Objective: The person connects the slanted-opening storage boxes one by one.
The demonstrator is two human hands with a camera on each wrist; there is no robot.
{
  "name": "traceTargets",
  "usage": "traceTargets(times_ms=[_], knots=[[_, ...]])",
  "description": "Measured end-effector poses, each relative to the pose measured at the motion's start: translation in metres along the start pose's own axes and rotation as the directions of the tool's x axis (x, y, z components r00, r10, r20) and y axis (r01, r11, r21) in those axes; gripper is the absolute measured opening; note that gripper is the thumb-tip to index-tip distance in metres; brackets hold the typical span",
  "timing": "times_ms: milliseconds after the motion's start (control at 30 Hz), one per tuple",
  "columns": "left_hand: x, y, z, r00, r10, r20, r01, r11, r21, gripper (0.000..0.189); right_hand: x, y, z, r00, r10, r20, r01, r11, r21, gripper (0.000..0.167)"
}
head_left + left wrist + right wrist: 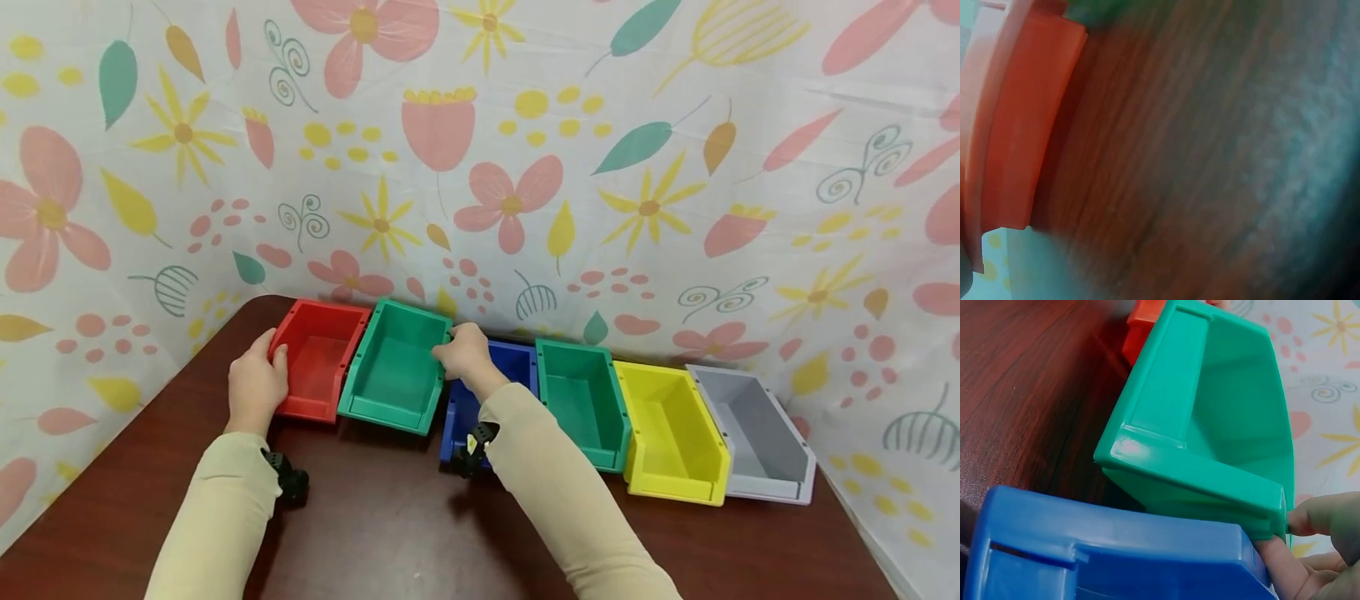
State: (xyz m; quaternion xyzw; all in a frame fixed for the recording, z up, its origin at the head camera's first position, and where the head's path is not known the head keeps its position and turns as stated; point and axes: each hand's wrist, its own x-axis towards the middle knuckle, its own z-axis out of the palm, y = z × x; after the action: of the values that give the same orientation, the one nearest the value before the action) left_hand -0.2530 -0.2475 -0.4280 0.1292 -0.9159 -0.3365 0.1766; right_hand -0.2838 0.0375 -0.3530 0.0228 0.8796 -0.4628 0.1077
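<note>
At the left end of a row of bins, a red storage bin [318, 354] stands with my left hand [257, 383] gripping its left wall, thumb at the rim. The bin's red side [1029, 119] fills the left of the left wrist view, where the hand is mostly hidden. Beside it, a green storage bin [397, 358] sits skewed against the red one. My right hand [468, 358] pinches this green bin's right rim near the back; thumb and finger show at that corner in the right wrist view. A blue storage bin [1116, 550] lies just right, partly under my right forearm.
Further right along the wall stand a second green bin [581, 400], a yellow bin [667, 433] and a grey bin [757, 437]. A flower-patterned cloth [510, 125] hangs behind the dark wooden table [360, 517]. Each wrist carries a small black camera [288, 482].
</note>
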Motion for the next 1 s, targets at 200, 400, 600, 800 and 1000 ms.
traceTargets(times_ms=[200, 400, 600, 800, 1000], knots=[[0.0039, -0.0005, 0.0002, 1.000, 0.016, -0.011, -0.016, 1.000, 0.007, 0.047, 0.0024, 0.0029, -0.0023, 1.000, -0.013, -0.012, 0.014, 0.992, 0.123, 0.047], [0.0016, -0.0032, 0.0020, 1.000, -0.012, 0.020, 0.011, 1.000, 0.007, 0.048, 0.0043, 0.0067, -0.0018, 1.000, 0.011, -0.003, -0.011, 0.990, 0.142, 0.050], [0.0017, -0.0049, 0.0021, 1.000, -0.005, 0.004, 0.005, 1.000, 0.007, 0.048, 0.0055, 0.0059, -0.0002, 1.000, 0.011, 0.001, -0.011, 0.985, 0.174, 0.050], [0.0018, -0.0042, 0.0021, 1.000, 0.001, 0.002, -0.001, 1.000, 0.010, 0.047, 0.0073, 0.0088, -0.0009, 1.000, 0.017, 0.003, -0.017, 0.980, 0.200, 0.053], [0.0025, -0.0025, 0.0010, 1.000, -0.010, 0.009, 0.010, 1.000, 0.006, 0.048, 0.0079, 0.0075, 0.0003, 1.000, 0.015, 0.002, -0.015, 0.977, 0.211, 0.052]])
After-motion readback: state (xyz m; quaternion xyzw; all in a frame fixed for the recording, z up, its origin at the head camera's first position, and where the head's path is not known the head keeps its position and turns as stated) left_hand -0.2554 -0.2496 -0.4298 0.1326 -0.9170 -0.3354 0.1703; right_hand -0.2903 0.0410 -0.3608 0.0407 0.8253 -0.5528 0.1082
